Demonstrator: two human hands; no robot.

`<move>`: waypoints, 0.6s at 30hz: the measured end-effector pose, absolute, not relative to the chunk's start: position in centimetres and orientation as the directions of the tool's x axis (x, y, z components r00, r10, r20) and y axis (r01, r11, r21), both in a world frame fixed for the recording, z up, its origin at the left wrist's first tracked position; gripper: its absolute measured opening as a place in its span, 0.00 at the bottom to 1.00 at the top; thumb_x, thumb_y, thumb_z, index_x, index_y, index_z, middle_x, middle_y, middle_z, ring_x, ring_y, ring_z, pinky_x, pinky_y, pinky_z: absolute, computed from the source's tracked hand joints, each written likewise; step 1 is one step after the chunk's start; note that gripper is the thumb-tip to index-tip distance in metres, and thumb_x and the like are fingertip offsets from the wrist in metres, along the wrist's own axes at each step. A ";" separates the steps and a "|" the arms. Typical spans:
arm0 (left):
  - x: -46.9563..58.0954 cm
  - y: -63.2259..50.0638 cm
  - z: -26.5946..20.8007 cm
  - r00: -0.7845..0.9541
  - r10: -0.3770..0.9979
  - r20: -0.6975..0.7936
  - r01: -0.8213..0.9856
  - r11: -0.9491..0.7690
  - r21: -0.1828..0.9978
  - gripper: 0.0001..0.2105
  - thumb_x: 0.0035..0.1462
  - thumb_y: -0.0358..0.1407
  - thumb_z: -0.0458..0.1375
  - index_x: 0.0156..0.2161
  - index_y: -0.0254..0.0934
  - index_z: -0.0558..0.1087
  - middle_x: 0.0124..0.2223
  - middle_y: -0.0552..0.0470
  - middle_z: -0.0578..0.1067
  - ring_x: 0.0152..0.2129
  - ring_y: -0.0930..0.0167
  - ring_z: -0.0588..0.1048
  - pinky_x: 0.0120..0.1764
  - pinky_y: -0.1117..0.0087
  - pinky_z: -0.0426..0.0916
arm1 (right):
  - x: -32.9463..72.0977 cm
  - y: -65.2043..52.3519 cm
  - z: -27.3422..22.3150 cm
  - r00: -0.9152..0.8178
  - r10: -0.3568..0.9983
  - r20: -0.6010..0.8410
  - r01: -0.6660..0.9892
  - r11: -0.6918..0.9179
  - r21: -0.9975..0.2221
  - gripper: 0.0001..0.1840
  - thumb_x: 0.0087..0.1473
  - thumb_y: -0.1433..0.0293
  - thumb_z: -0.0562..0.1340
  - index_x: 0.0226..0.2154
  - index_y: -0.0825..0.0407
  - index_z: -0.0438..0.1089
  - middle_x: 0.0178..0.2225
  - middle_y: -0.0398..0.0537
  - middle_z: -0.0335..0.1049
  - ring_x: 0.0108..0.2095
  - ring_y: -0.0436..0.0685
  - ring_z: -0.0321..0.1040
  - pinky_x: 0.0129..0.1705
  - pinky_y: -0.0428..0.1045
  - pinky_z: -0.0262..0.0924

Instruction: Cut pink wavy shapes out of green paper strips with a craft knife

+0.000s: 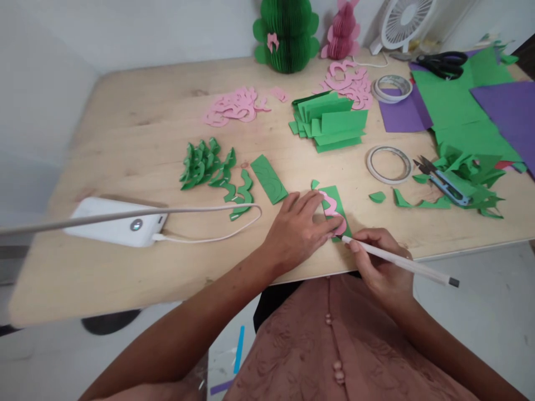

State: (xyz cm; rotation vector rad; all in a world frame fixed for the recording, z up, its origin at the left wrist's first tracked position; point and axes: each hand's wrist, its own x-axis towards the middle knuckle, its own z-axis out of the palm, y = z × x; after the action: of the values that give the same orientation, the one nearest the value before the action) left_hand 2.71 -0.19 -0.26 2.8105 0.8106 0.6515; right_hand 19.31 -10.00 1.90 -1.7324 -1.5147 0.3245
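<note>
My left hand (298, 225) lies over a pink wavy paper cutout (331, 205) and presses it against a green paper strip (341, 216). Its fingers are stretched out, and they hide the left part of both pieces. Pinched in my right hand (382, 262) is a white pen (401, 260) with a dark end. The pen's tip meets the paper at the cutout's lower edge. Just left of my left hand is another green strip (268, 179) with a curved outline drawn on it. Stapled green wavy cutouts (200, 161) lie further left.
A white power bank (119, 220) with a cable lies at left. Folded green strips (334, 122), pink cutouts (234, 106) and a tape roll (389, 164) lie beyond my hands. Snips (445, 181) rest among green scraps at right. Black scissors (443, 64) and a fan (403, 25) are behind.
</note>
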 end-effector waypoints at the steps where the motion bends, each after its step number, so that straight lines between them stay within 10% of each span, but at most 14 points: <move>1: 2.7 -0.2 -0.3 0.760 0.538 0.365 0.474 -0.843 0.254 0.10 0.64 0.37 0.56 0.48 0.46 0.76 0.55 0.40 0.69 0.55 0.57 0.67 0.54 0.52 0.61 | 19.2 -10.0 1.9 0.247 0.920 0.305 0.717 0.038 -0.696 0.08 0.57 0.65 0.61 0.28 0.49 0.69 0.22 0.40 0.73 0.19 0.49 0.67 0.21 0.43 0.60; 18: 2.7 -0.2 -0.5 0.758 0.536 0.371 0.482 -0.844 0.235 0.10 0.63 0.37 0.57 0.48 0.46 0.76 0.56 0.41 0.69 0.56 0.57 0.66 0.54 0.52 0.62 | 19.1 -10.0 1.5 0.205 0.917 0.343 0.766 0.068 -0.640 0.09 0.57 0.66 0.61 0.27 0.49 0.69 0.21 0.39 0.71 0.18 0.48 0.65 0.21 0.44 0.58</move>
State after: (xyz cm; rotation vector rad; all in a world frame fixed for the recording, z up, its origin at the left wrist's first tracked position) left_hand 2.71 -0.18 -0.46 2.8271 0.8221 0.6544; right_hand 19.13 -10.03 1.47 -1.7230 -1.5881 0.2522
